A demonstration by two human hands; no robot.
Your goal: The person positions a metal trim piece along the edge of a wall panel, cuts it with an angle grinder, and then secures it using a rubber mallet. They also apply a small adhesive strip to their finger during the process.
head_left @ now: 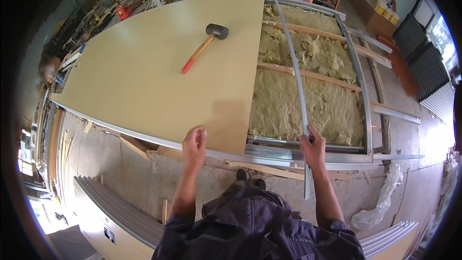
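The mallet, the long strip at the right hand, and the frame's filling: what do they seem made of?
Mallet head: probably black rubber, judging by its dull surface. Handle: apparently wood, tan, with a red-coated end.
Strip: likely bare metal, grey with a slight sheen.
Filling: seemingly mineral wool, matte, yellowish, with torn fibrous tufts.

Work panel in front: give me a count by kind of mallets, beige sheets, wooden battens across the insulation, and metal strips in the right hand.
Mallet: 1
Beige sheet: 1
Wooden battens across the insulation: 2
Metal strip in the right hand: 1
Total: 5
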